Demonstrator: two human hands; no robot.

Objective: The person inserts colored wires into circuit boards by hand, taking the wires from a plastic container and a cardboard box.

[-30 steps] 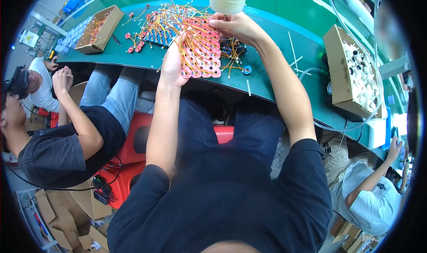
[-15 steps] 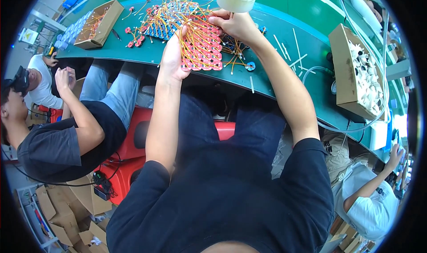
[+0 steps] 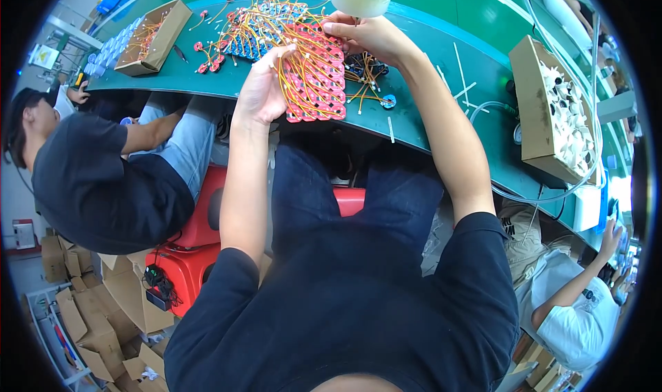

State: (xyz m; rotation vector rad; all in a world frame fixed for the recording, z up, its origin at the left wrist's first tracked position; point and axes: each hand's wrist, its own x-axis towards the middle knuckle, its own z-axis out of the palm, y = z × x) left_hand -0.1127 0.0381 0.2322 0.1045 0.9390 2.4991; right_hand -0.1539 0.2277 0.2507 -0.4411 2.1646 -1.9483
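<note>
Red board panel between both hands, at the bench's near edge.
Panel (image 3: 317, 82) strung with orange wires; right hand (image 3: 378, 39) pinches its far right corner; left hand (image 3: 261, 97) at its left edge, fingers loosely bent, cannot tell whether gripping. Wired blue boards (image 3: 239, 50) just beyond-left; green bench (image 3: 486, 61) beneath; open carton (image 3: 133, 68) farther left.

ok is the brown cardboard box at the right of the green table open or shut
Open: no lid covers the right-hand brown cardboard box, and the small white parts inside show plainly.
</note>
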